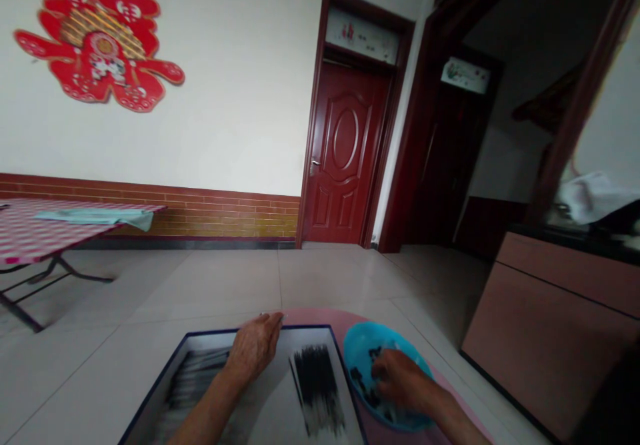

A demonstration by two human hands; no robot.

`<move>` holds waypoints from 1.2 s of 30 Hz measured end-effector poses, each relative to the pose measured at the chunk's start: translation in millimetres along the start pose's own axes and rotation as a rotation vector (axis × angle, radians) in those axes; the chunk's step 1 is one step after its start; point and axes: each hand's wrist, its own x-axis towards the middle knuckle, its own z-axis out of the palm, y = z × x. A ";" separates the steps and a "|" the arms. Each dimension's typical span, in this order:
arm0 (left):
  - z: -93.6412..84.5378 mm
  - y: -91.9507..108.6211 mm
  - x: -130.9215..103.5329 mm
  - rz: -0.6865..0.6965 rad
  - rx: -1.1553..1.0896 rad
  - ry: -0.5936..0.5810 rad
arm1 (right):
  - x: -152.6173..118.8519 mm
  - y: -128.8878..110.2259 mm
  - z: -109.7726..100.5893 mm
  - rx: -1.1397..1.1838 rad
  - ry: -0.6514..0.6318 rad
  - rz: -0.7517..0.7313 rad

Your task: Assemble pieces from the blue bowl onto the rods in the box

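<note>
My left hand [255, 346] is over the far edge of a white tray [273, 418] with a dark blue rim, its fingers closed on something small that I cannot make out. Inside the tray, a bundle of thin black-and-white sticks [316, 382] lies to the right, and more thin dark sticks [193, 378] lie to the left, partly behind my left forearm. My right hand [397, 378] reaches into a blue bowl [357, 340] that holds small black pieces [357, 378]. Motion blurs its fingers, so their grip cannot be made out.
The tray and bowl rest on a pink round surface [320, 316]. At the left stands a folding table [65, 238] with a checked cover and a pale green cloth [100, 216]. A brown cabinet [560, 318] stands at the right. A red door [345, 152] is in the far wall.
</note>
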 end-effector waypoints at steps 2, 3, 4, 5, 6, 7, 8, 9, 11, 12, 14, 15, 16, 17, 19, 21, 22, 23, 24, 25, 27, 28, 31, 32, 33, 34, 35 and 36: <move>-1.0 -0.4 0.0 0.009 0.020 -0.009 | -6.4 7.2 5.6 -0.054 -0.139 -0.045; -1.3 -0.7 -0.2 0.014 0.030 -0.011 | -8.4 9.1 8.2 -0.084 -0.188 -0.056; -1.5 -1.0 -0.3 0.019 0.039 -0.012 | -9.9 10.5 10.2 -0.124 -0.205 -0.057; -1.7 -1.2 -0.5 0.024 0.047 -0.011 | -10.8 11.8 11.4 -0.165 -0.212 -0.056; -1.8 -1.3 -0.6 0.031 0.050 -0.010 | -11.2 13.1 11.6 -0.200 -0.213 -0.059; -1.7 -1.2 -0.7 0.039 0.048 -0.008 | -10.9 14.3 10.8 -0.223 -0.210 -0.068; -1.7 -1.0 -0.6 0.049 0.044 -0.005 | -9.8 15.0 9.0 -0.230 -0.204 -0.086; -1.6 -0.6 -0.5 0.059 0.036 0.000 | -7.7 14.6 6.5 -0.220 -0.193 -0.107; -1.4 0.5 -0.1 0.071 0.014 0.017 | 0.8 7.1 1.2 -0.158 -0.151 -0.151; -1.3 1.1 0.1 0.075 0.001 0.025 | 7.2 -1.2 -0.4 -0.108 -0.126 -0.169; -1.0 2.1 0.3 0.078 -0.022 0.036 | 23.3 -27.5 1.7 0.045 -0.078 -0.183; -0.9 2.3 0.3 0.079 -0.031 0.040 | 32.3 -44.5 6.2 0.164 -0.068 -0.194; -0.7 2.3 0.1 0.080 -0.039 0.045 | 41.3 -62.7 13.0 0.305 -0.069 -0.189; -0.6 2.0 -0.3 0.080 -0.045 0.053 | 49.9 -80.9 22.0 0.459 -0.082 -0.151; -0.6 0.4 -1.2 0.074 -0.055 0.065 | 64.6 -113.1 44.6 0.753 -0.102 -0.025; -0.8 -1.9 -2.2 0.063 -0.060 0.071 | 74.1 -134.8 69.2 0.974 -0.098 0.119; -0.7 -3.2 -2.6 0.053 -0.059 0.077 | 76.5 -141.1 80.7 1.070 -0.088 0.163; -0.4 -4.5 -2.9 0.043 -0.056 0.083 | 77.5 -144.6 90.9 1.146 -0.085 0.202; 0.2 -5.6 -3.1 0.033 -0.053 0.091 | 77.0 -145.9 99.4 1.200 -0.082 0.230; 1.1 -6.4 -3.1 0.028 -0.050 0.102 | 75.5 -145.6 106.0 1.230 -0.078 0.251; 2.9 -7.0 -2.8 0.030 -0.050 0.124 | 70.5 -142.3 113.9 1.227 -0.083 0.261; 3.6 -6.6 -2.4 0.036 -0.055 0.130 | 68.0 -140.4 115.6 1.205 -0.087 0.240; 3.7 -3.4 -0.9 0.055 -0.078 0.116 | 63.0 -137.2 115.5 1.113 -0.079 0.130; 3.0 -2.0 -0.5 0.055 -0.085 0.106 | 62.5 -137.1 114.6 1.083 -0.064 0.100; 2.1 -0.8 -0.1 0.056 -0.090 0.096 | 62.4 -137.3 113.6 1.059 -0.046 0.082; 1.1 0.3 0.2 0.054 -0.095 0.087 | 62.5 -137.8 112.6 1.044 -0.033 0.074; 0.1 1.2 0.4 0.050 -0.101 0.077 | 62.6 -138.5 111.7 1.038 -0.024 0.073; -0.8 1.8 0.4 0.045 -0.109 0.068 | 62.6 -139.0 111.0 1.041 -0.023 0.077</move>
